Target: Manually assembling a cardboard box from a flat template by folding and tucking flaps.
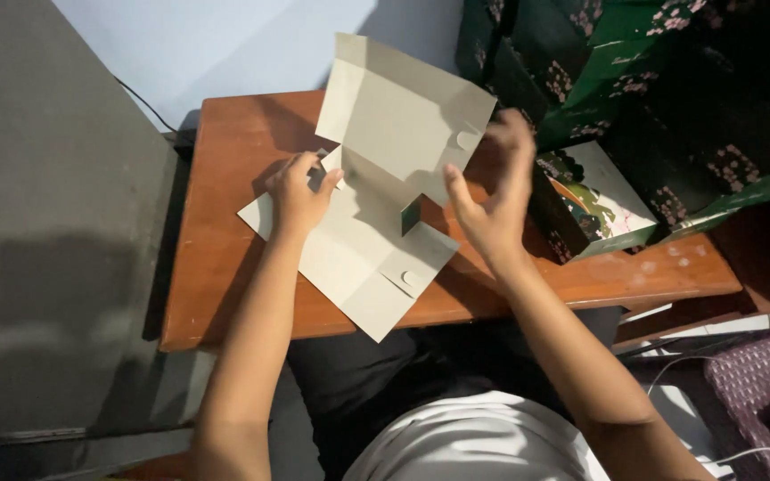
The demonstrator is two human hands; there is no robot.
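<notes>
Head view.

Item 1: flat cardboard box blank (376,178), grey-beige on its upturned inner face, die-cut with flaps and small half-round tabs. Lower part lies on the surface; upper panel is folded up and stands tilted toward the wall. A sliver of green printed outer face shows at a small raised flap near the middle.

Item 2: left hand (300,191), fingers curled and pressing down on the left portion of the blank, near a fold; thumb and fingertips pinch a small flap there.

Item 3: right hand (492,191), open, fingers spread and slightly blurred, at the right edge of the raised panel; whether it touches the card cannot be told.

Item 4: surface (225,294), a small reddish-brown wooden table, scuffed, carrying the blank.

Item 5: assembled box (594,205), dark green with floral print and a pale top, standing on the right end of the surface, just beside the right hand.

Item 6: stack of dark green flat-packed cartons (652,80) with pink blossom print, leaning behind and right of the assembled box.

Item 7: grey floor (55,223) to the left; pale wall (225,44) beyond; purple patterned cushion (759,374) and white cables at lower right.
</notes>
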